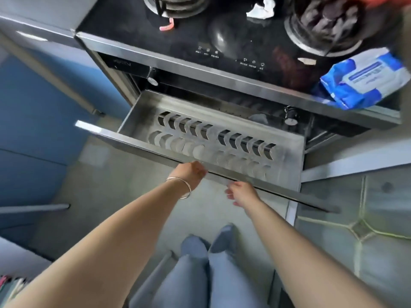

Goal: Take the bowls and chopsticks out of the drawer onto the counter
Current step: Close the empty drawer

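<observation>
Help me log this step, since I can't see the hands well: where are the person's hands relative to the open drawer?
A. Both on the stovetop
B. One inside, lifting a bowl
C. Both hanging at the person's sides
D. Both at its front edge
D: the left hand and the right hand both sit at the front edge of the drawer, neither holding anything.

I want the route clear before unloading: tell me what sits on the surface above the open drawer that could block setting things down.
Over the drawer sits a black cooktop with two burners, crumpled white paper, a pink item and a blue wipes pack. No bowls or chopsticks are visible in the drawer. Both hands, left hand and right hand, are at its front edge.
</observation>
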